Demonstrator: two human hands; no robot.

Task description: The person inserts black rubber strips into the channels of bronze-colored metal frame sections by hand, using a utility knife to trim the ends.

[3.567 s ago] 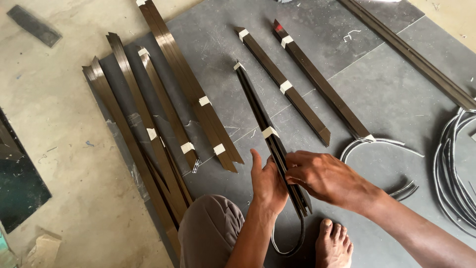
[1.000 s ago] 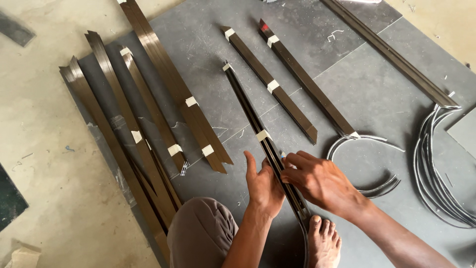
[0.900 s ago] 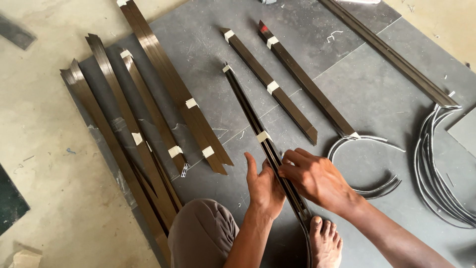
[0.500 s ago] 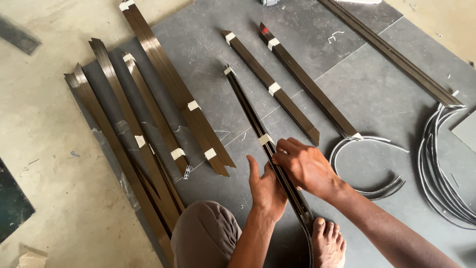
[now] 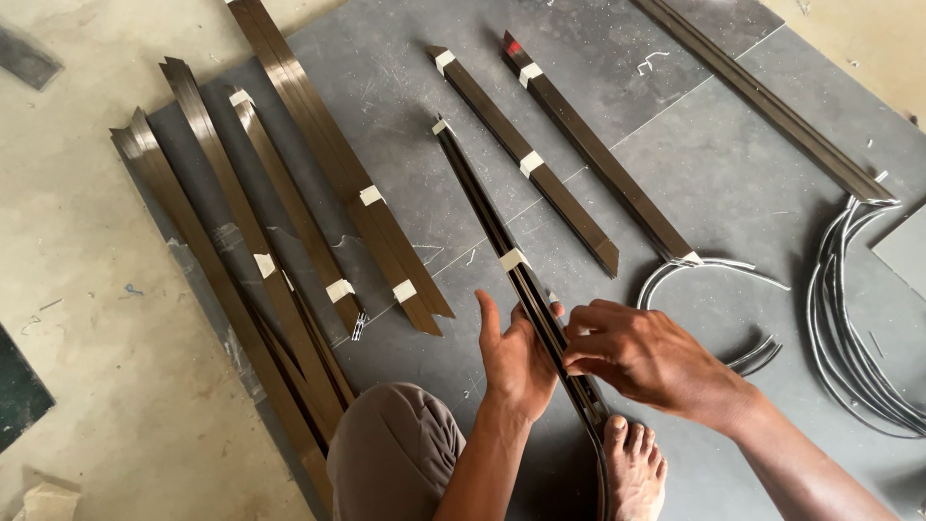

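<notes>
- While I look down through the head view, the dark metal strip bundle (image 5: 502, 251) runs from upper centre of the frame to my foot (image 5: 632, 473) at the bottom edge.
- My left hand (image 5: 516, 362) lies open-palmed against the bundle's left side, steadying it.
- My right hand (image 5: 641, 357) has its fingers curled narrowly around the bundle just below the tape band (image 5: 513, 259).
- To do this well, I judge I should keep the strips flush and the foot pinning the end.
</notes>
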